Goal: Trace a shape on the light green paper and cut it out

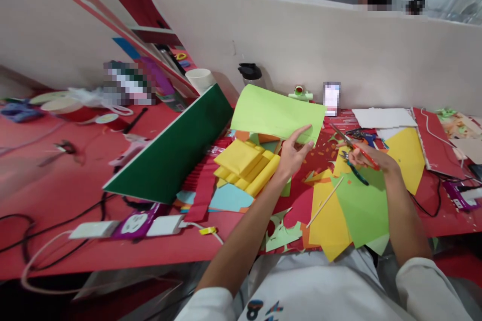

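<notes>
Light-green sheet [273, 113] in left hand [294, 154], scissors [361, 152] in right hand [371, 154].
Left pinches sheet's near right edge, mid-table; right fingers curled round scissors, tips just right of sheet. Yellow folded paper [244, 163] left, near side of sheet.

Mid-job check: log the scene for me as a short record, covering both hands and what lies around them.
Left hand: holds lime sheet
Right hand: holds scissors
Near right hand: pliers
Between forearms: stick, across yellow paper
Left of left hand: yellow stack
Farther left: green board, tilted
Back: phone, upright by the wall
</notes>
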Tool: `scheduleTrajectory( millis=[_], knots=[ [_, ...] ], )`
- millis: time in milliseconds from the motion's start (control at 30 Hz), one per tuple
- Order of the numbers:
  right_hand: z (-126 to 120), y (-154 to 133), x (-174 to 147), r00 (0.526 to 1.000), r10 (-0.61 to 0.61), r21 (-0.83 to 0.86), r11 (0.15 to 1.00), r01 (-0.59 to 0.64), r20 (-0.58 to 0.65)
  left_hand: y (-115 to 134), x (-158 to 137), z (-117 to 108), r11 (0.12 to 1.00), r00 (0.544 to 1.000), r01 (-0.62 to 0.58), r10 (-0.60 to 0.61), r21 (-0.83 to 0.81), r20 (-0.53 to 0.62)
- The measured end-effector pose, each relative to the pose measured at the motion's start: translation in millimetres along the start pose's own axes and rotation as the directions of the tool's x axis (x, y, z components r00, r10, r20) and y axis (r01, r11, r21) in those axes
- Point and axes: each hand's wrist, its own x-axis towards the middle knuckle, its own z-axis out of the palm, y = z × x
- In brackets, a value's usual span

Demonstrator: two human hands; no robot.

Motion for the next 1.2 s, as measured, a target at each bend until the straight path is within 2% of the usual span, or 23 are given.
scheduleTrajectory(
  millis=[67, 133, 300, 400, 500, 700, 1200],
  knots=[
    [-5, -2, -4, 0.995, 0.067, -0.058, 0.996, -0.063, 0.08, -1, 0, -1, 1.0, 1.0, 0.012, -0.012, -0.004, 0.014],
    [-5, -4, -4, 0.992, 0.087, -0.124, 0.989, -0.075, 0.089, -3, -1, -1, 1.0, 0.999, 0.024, -0.024, 0.005, 0.033],
    [2, -6, -1, 0.993, 0.076, -0.188, 0.981, -0.058, 0.093, -2, -2, -2, 0.996, 0.999, -0.02, 0.016, 0.084, 0.048],
    [6, -4, 2, 0.998, 0.018, -0.231, 0.973, -0.002, 0.068, 1, -2, -2, 0.99, 0.996, -0.058, 0.05, 0.128, 0.068],
    [9, -2, 7, 0.996, -0.015, -0.257, 0.966, 0.039, 0.093, 4, -2, -1, 0.987, 0.994, -0.063, 0.049, 0.145, 0.093],
    [11, 2, 12, 0.995, -0.009, -0.313, 0.949, 0.038, 0.095, 6, -2, 1, 0.986, 0.993, -0.057, 0.04, 0.157, 0.114],
    [14, -3, 12, 0.994, -0.02, -0.3, 0.952, 0.05, 0.104, 4, -2, 1, 0.989, 0.991, -0.062, 0.046, 0.135, 0.123]
  ],
)
